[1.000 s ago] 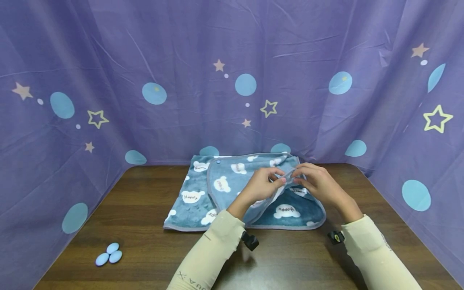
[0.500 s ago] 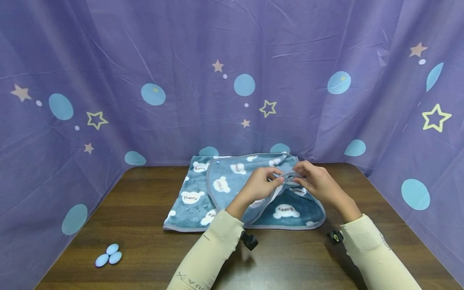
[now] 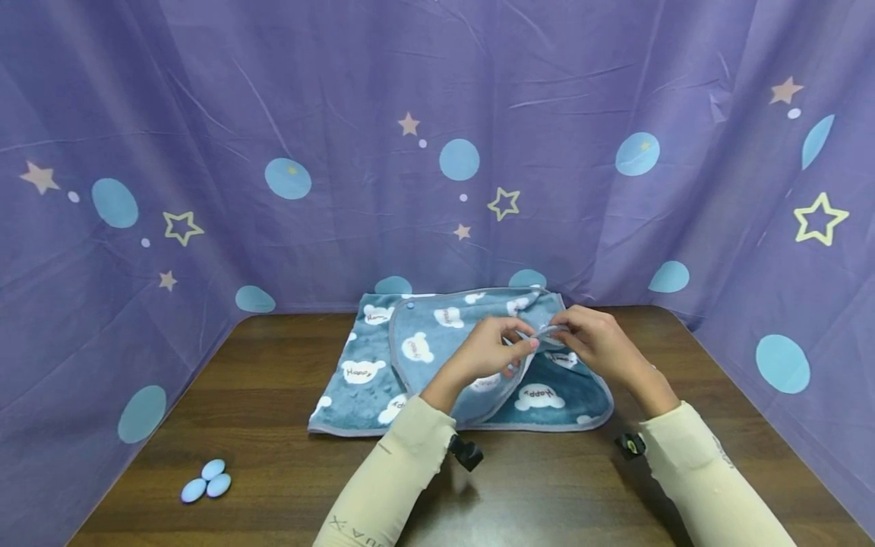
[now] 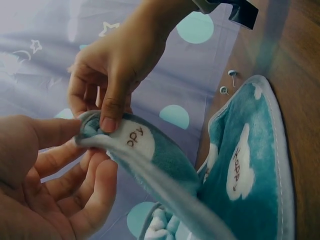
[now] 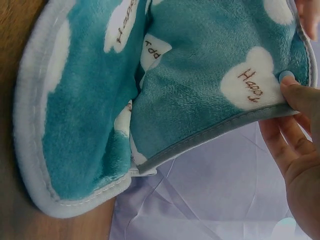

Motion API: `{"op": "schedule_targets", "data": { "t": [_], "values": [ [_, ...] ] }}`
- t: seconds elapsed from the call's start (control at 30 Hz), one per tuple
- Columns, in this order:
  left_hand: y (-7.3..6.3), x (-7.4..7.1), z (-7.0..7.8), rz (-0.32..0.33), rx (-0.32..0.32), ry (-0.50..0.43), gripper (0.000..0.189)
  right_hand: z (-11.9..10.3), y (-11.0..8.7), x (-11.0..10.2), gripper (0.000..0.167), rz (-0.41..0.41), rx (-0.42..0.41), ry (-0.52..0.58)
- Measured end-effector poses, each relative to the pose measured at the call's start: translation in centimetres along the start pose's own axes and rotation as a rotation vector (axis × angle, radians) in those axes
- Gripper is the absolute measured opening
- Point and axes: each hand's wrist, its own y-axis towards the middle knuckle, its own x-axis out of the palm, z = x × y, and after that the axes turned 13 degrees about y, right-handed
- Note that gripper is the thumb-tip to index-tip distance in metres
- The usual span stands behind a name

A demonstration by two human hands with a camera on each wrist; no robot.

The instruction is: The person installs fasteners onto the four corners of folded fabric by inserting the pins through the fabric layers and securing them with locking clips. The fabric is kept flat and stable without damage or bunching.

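A teal fleece blanket (image 3: 540, 399) with white bear heads marked "Happy" and a grey bound edge lies folded on the table, its upper layer raised at the right. My left hand (image 3: 488, 349) pinches the raised edge between thumb and fingertips. Just to its right, my right hand (image 3: 601, 342) pinches the same edge. In the right wrist view, the right thumb presses beside a small light-blue round cap (image 5: 286, 76) on the fleece, with fingers underneath. A similar blue button-like cap (image 3: 410, 305) sits near the upper layer's left corner.
Three light-blue oval pieces (image 3: 206, 480) lie together at the table's front left. Two small round-headed pins (image 4: 232, 74) stand on the wooden table (image 3: 273, 395) beyond the blanket. A purple curtain (image 3: 437, 152) with stars hangs behind.
The raised edge between the hands opened into a small loop, then flattened again. Both hands stay at the same spot, with slight finger shifts.
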Motion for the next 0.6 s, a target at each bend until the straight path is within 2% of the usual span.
{"op": "schedule_targets", "data": {
  "t": [0.1, 0.2, 0.47, 0.6],
  "values": [
    [-0.4, -0.5, -0.2, -0.019, -0.007, 0.002, 0.025, 0.1, -0.1, -0.2, 0.027, -0.005, 0.001, 0.007],
    [-1.1, -1.5, -1.0, -0.021, -0.020, 0.056, 0.025, 0.1, 0.0, -0.3, 0.028, -0.008, 0.003, -0.002],
    [-3.5, -5.0, -3.9, -0.012, 0.000, 0.296, 0.018, 0.1, -0.1, -0.5, 0.024, -0.022, 0.014, -0.008],
    [-5.1, -6.7, -5.1, -0.009, -0.015, 0.435, 0.018, 0.0, -0.2, -0.3, 0.022, -0.020, 0.010, -0.009]
  ]
}}
